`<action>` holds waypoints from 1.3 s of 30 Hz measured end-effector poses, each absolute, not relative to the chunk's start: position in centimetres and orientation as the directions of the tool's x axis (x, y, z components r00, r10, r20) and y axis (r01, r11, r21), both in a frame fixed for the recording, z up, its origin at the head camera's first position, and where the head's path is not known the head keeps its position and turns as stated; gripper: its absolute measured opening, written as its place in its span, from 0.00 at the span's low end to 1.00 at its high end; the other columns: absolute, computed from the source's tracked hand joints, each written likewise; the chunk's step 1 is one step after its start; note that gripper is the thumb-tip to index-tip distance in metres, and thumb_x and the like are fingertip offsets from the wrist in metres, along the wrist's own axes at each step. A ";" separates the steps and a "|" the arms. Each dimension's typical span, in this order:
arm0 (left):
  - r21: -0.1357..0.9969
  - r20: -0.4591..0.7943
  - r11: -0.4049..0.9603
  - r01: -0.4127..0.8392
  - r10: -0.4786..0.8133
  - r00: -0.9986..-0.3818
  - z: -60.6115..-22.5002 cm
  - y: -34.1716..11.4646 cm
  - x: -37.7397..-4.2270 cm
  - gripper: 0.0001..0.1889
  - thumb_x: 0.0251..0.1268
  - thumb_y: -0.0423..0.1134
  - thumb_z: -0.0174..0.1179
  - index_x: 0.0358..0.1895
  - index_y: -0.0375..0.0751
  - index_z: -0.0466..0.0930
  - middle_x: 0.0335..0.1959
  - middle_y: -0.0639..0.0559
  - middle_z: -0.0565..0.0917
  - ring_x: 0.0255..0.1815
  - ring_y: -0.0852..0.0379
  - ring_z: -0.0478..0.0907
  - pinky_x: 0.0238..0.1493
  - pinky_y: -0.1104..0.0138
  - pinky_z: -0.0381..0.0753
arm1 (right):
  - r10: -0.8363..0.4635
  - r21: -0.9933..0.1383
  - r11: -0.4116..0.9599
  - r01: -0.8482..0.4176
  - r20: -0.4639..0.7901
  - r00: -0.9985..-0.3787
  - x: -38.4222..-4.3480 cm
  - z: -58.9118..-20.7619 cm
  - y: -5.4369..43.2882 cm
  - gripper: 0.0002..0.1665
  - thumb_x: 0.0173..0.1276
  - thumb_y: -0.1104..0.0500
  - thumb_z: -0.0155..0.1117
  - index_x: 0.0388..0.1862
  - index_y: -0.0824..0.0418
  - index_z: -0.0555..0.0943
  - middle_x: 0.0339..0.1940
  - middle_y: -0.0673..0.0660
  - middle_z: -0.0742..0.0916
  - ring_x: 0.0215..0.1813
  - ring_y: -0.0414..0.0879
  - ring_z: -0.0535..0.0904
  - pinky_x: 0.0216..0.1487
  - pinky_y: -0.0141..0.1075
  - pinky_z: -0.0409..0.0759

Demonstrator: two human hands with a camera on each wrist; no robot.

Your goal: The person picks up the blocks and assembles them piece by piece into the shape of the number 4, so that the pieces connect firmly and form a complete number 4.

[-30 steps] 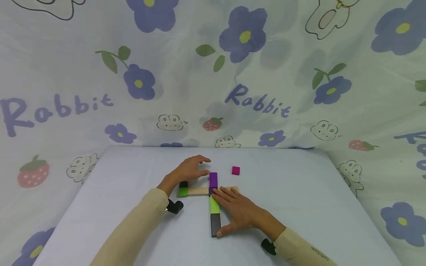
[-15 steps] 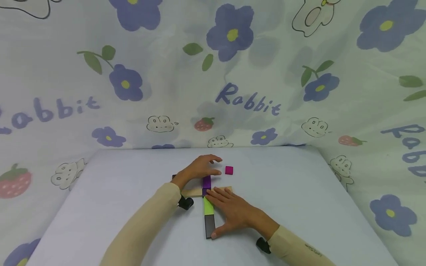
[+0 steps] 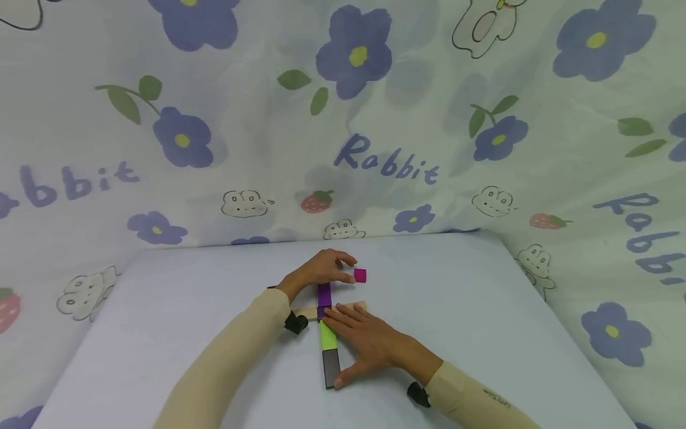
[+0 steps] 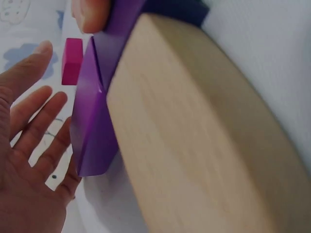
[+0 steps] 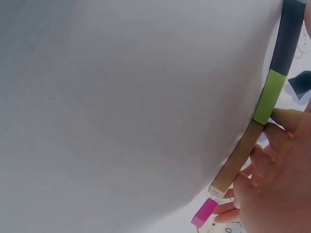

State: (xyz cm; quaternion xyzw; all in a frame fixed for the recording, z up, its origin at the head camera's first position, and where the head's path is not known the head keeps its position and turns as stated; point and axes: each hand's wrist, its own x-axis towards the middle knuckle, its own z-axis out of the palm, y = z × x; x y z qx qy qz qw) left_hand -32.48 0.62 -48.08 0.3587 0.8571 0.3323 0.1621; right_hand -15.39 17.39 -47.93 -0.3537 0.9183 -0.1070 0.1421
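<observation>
My left hand (image 3: 324, 267) reaches past the far end of the blocks, its thumb and fingers spread right at a magenta cube (image 3: 361, 276). In the left wrist view its fingers are extended, and the magenta cube (image 4: 73, 60) stands beyond the thumb. My right hand (image 3: 372, 339) lies with fingers stretched over a cross of blocks, thumb at the near end of a dark grey block (image 3: 331, 366). A lime green block (image 3: 329, 336), a dark purple cube (image 3: 324, 313) and a purple block (image 3: 324, 294) continue that line. Wooden blocks (image 3: 306, 314) extend to both sides, partly covered by my hands.
A white table (image 3: 455, 310) lies under everything, with a flower-and-rabbit cloth (image 3: 241, 149) hanging behind it. Black cameras sit at both wrists, the left one (image 3: 296, 323) close over the left wooden block.
My left hand has moved right, past the purple block to the magenta cube. My right hand stays on the blocks. The head view has turned slightly to the right.
</observation>
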 end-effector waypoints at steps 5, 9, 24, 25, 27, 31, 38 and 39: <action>0.683 -0.035 0.516 0.517 0.730 -0.682 -48.2 0.7 -32.8 0.28 0.61 0.51 0.71 0.62 0.43 0.82 0.56 0.54 0.85 0.54 0.52 0.79 0.58 0.55 0.76 | -0.683 -0.284 0.726 -0.626 -0.190 -0.705 -15.5 -47.9 17.3 0.71 0.51 0.16 0.62 0.85 0.49 0.49 0.85 0.46 0.50 0.83 0.46 0.41 0.79 0.50 0.42; 0.684 -0.044 0.515 0.517 0.737 -0.675 -48.4 1.0 -33.0 0.27 0.61 0.52 0.71 0.62 0.45 0.82 0.55 0.55 0.85 0.53 0.53 0.78 0.56 0.57 0.76 | -0.679 -0.277 0.730 -0.624 -0.201 -0.706 -15.5 -47.9 17.3 0.71 0.51 0.16 0.62 0.85 0.49 0.49 0.85 0.45 0.50 0.83 0.46 0.40 0.79 0.49 0.42; 0.640 -0.012 0.533 0.554 0.727 -0.686 -49.0 1.9 -33.2 0.21 0.58 0.48 0.75 0.55 0.47 0.88 0.48 0.58 0.87 0.40 0.59 0.76 0.40 0.65 0.74 | -0.688 -0.273 0.722 -0.635 -0.184 -0.702 -15.5 -48.1 17.4 0.72 0.51 0.16 0.61 0.85 0.49 0.48 0.85 0.45 0.49 0.83 0.47 0.41 0.79 0.49 0.43; 0.639 -0.010 0.534 0.553 0.725 -0.689 -49.1 1.9 -33.2 0.21 0.58 0.47 0.75 0.55 0.48 0.88 0.47 0.58 0.87 0.39 0.59 0.76 0.40 0.65 0.74 | -0.687 -0.274 0.723 -0.635 -0.185 -0.703 -15.5 -48.1 17.4 0.72 0.51 0.16 0.61 0.85 0.49 0.48 0.85 0.45 0.49 0.83 0.47 0.41 0.79 0.49 0.42; 0.639 -0.004 0.537 0.551 0.719 -0.695 -49.1 1.9 -33.1 0.20 0.58 0.47 0.74 0.54 0.48 0.88 0.45 0.58 0.87 0.38 0.59 0.75 0.39 0.65 0.74 | -0.687 -0.279 0.722 -0.633 -0.186 -0.702 -15.5 -48.1 17.4 0.72 0.51 0.16 0.61 0.85 0.49 0.48 0.85 0.45 0.49 0.83 0.46 0.41 0.79 0.49 0.42; 0.638 0.003 0.541 0.549 0.711 -0.703 -49.2 2.0 -33.0 0.19 0.59 0.46 0.74 0.53 0.49 0.89 0.45 0.58 0.86 0.38 0.59 0.75 0.39 0.65 0.74 | -0.687 -0.280 0.722 -0.632 -0.185 -0.703 -15.5 -48.0 17.4 0.72 0.51 0.16 0.61 0.85 0.49 0.48 0.85 0.45 0.49 0.83 0.46 0.41 0.79 0.48 0.42; 0.638 0.004 0.538 0.551 0.713 -0.701 -49.1 2.1 -33.0 0.18 0.60 0.45 0.74 0.52 0.48 0.89 0.45 0.57 0.86 0.38 0.59 0.75 0.39 0.65 0.73 | -0.681 -0.281 0.728 -0.626 -0.187 -0.708 -15.4 -48.1 17.4 0.72 0.51 0.16 0.62 0.85 0.49 0.49 0.85 0.45 0.49 0.83 0.45 0.40 0.79 0.48 0.42; 0.637 0.002 0.540 0.551 0.713 -0.701 -49.0 2.1 -33.0 0.18 0.60 0.45 0.74 0.53 0.48 0.89 0.45 0.57 0.86 0.38 0.59 0.75 0.39 0.65 0.73 | -0.679 -0.283 0.729 -0.623 -0.189 -0.710 -15.4 -48.1 17.4 0.72 0.51 0.16 0.62 0.85 0.49 0.49 0.85 0.45 0.49 0.83 0.45 0.40 0.79 0.48 0.42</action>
